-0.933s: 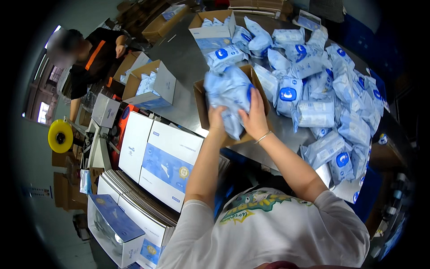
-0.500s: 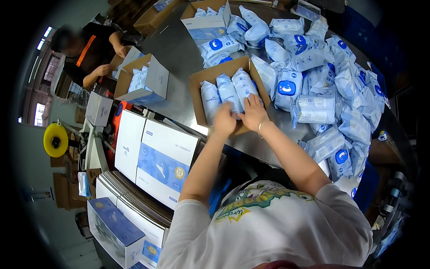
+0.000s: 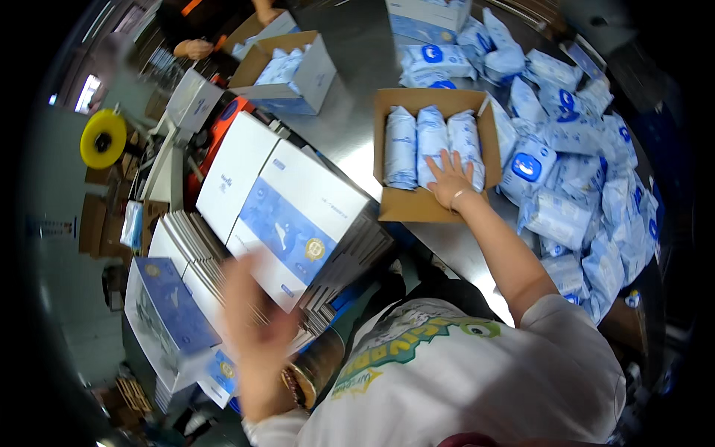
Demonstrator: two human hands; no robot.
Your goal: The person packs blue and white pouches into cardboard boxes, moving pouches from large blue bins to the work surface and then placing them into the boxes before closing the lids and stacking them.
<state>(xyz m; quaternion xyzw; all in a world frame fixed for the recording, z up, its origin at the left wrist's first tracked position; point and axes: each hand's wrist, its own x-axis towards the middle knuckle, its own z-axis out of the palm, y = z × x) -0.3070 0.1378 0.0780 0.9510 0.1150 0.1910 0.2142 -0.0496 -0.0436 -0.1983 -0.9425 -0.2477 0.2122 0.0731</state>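
Note:
In front of me an open cardboard box (image 3: 436, 211) holds a row of 3 pale blue soft packs (image 3: 402, 145) standing side by side. My right hand (image 3: 450, 182) lies spread on the middle and right packs, near the box's front wall. Well off to the left, my left hand (image 3: 261, 305) hovers over the stack of flat cartons (image 3: 197, 253), and motion smears its fingers. Beside it is a blue and white carton (image 3: 175, 305). Nearer the box stands a pile of white cartons with a blue printed band (image 3: 279, 220).
Many loose pale blue packs (image 3: 562, 216) are heaped right of the box on the metal table (image 3: 357, 71). Other filled cartons (image 3: 316, 78) stand behind. At the far left, a co-worker's hand (image 3: 199, 49) is near one. A yellow tape reel (image 3: 103, 140) sits at left.
My left hand has left the box and swung left and back toward the cartons. My right hand stays on the packs. The view has turned, so the box appears farther right.

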